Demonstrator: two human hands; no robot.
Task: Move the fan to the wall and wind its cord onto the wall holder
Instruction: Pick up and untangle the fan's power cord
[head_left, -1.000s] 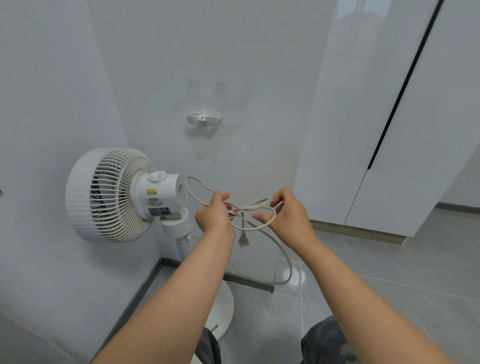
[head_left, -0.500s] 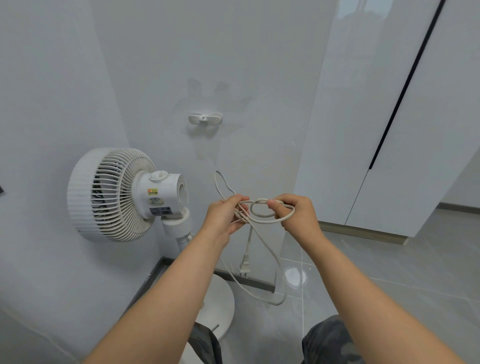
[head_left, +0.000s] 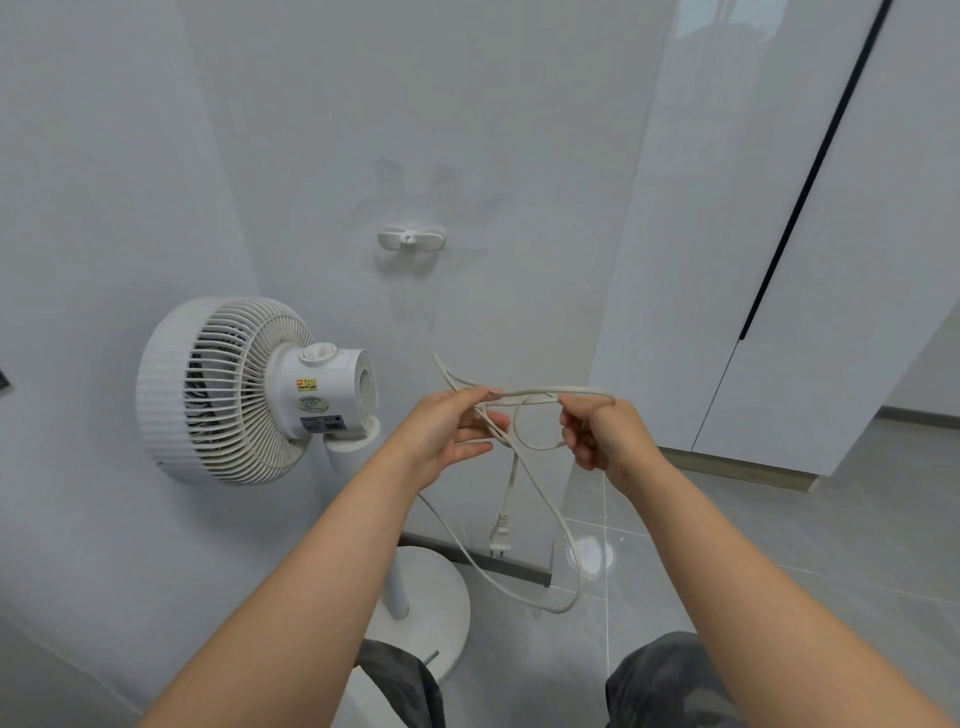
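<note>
Left hand (head_left: 447, 436) and right hand (head_left: 602, 436), each pinching the cord (head_left: 540, 392) at centre frame, have drawn apart, lengthening its loop for winding. The fan (head_left: 234, 389) stands centre-left; the wall holder (head_left: 410, 240) above is bare.

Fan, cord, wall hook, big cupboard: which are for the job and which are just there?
For the job: fan; cord with its plug; wall holder; left hand and right hand, both holding the cord.

Just there: cupboard; floor.
</note>
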